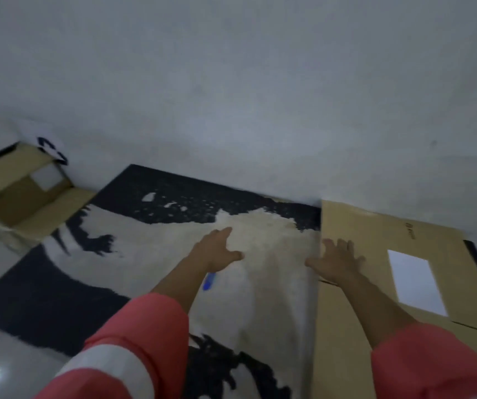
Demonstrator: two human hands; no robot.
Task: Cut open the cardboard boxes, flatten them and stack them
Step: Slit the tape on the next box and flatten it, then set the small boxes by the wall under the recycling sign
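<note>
**Now the sheet: light, broad, apt to slide**

Here our right hand [336, 262] lies open, fingers spread, on the left edge of a flattened cardboard box [355, 226]. That box lies along the right edge of the rug [266, 298], with its far end at the wall. Our left hand [217, 251] is open too, reaching out over the pale part of the rug and holding nothing; we cannot tell whether it touches the pile. A small blue tool [209, 281], probably the cutter, lies on the rug just under the left wrist.

We judge the sheet light but wide, stiff across its panels and floppy at the creases. A flat palm should be enough to slide it. To lift it, we would take opposite long edges with both hands, away from the folds and the white label [415, 283]. An unflattened box [21, 185] stands at the far left by the wall, not yet cut.
</note>
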